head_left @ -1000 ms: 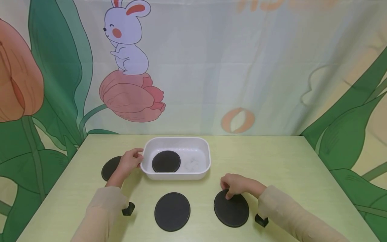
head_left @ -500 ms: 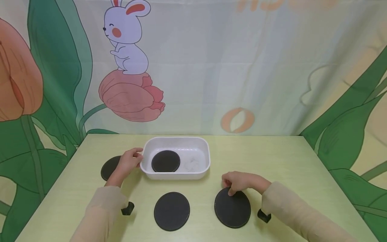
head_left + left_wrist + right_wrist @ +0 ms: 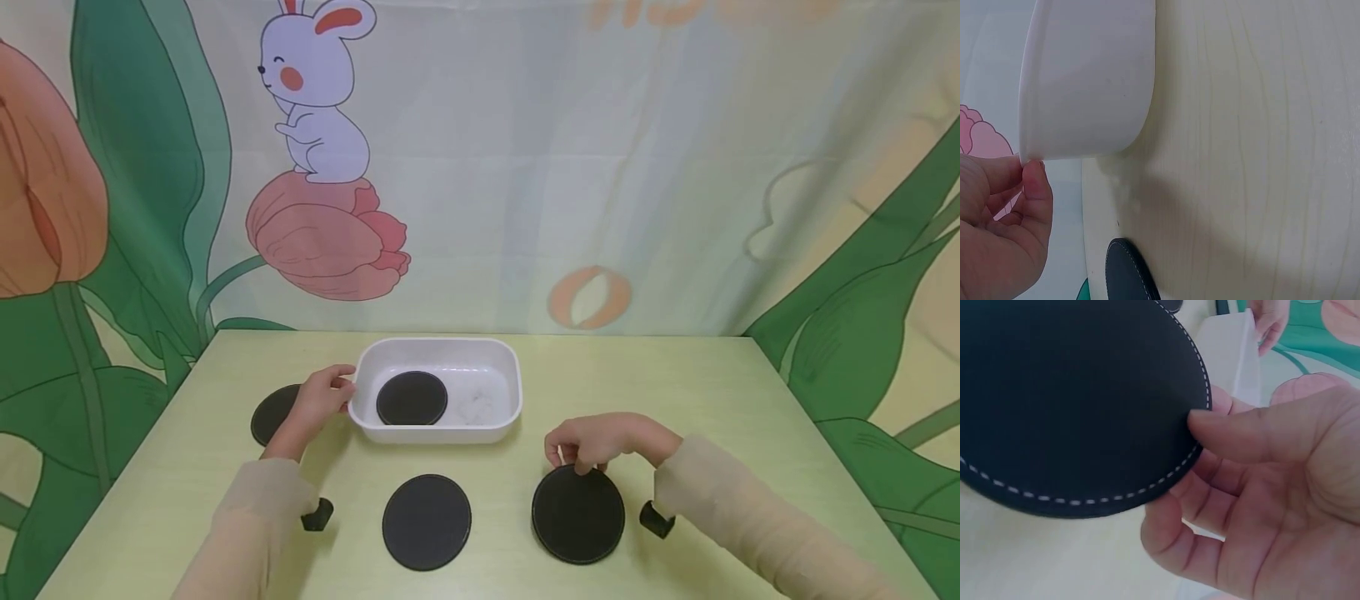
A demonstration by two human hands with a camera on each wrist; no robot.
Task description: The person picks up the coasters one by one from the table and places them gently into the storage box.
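Observation:
My right hand (image 3: 603, 437) pinches the far edge of a round black coaster (image 3: 577, 517) at the right front. In the right wrist view, my thumb lies on top of this white-stitched coaster (image 3: 1072, 400) while several fingers curl beneath its edge. The left hand (image 3: 321, 402) grips the left end of a white rectangular tray (image 3: 442, 435). Seen from the left wrist, thumb and finger pinch the rim of the tray (image 3: 1091, 75) at its end. One black coaster (image 3: 412, 398) lies inside the tray, in its left half.
Another black coaster (image 3: 426, 523) lies flat on the pale wooden table (image 3: 480, 483), in front of the tray. Partly hidden by my left hand, a further coaster (image 3: 273, 412) rests at the left. A printed curtain (image 3: 480, 167) hangs behind the table's back edge.
My right hand has shifted slightly right and away from me, its fingers now under the coaster's far edge, which looks raised. The left hand and tray hold their place.

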